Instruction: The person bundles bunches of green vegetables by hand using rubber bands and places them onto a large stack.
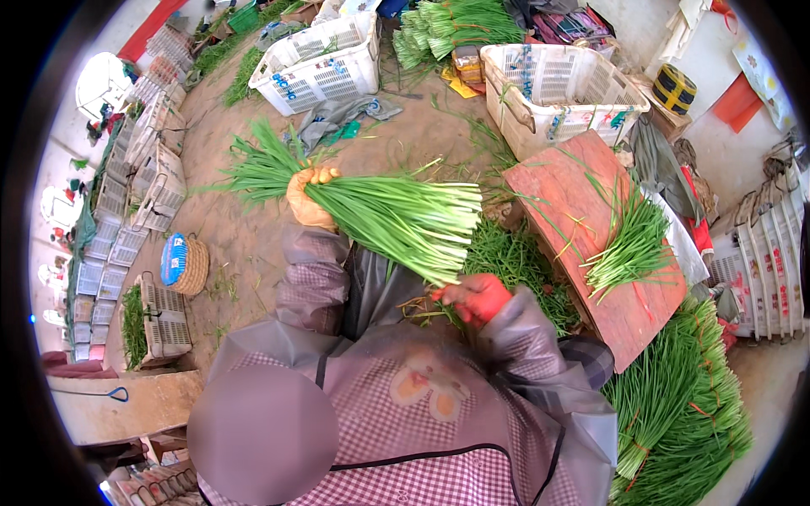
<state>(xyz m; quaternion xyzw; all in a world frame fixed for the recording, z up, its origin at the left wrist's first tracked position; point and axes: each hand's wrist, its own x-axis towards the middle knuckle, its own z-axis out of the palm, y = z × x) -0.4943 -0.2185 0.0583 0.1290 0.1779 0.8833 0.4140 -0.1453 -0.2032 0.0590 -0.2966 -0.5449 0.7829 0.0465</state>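
Observation:
My left hand [312, 197], in a tan-orange glove, is wrapped round a thick bunch of garlic chives [396, 215]. The leafy tips fan out to the upper left, and the pale stalk ends point right, above my lap. Just below those ends is my right hand [475, 298], with red covering its back and the fingertips bare. Its fingers are drawn together at the lowest stalks; what they pinch is too small to make out. A smaller heap of chives [629, 244] lies on a reddish wooden board [561, 190] to the right.
Loose green leaves [519, 261] pile up between my lap and the board. Tied chive bundles [675, 405] are stacked at the lower right. White plastic crates [557, 84] stand ahead, with another crate [325, 80] farther left. A woven basket [196, 266] sits on the floor at left.

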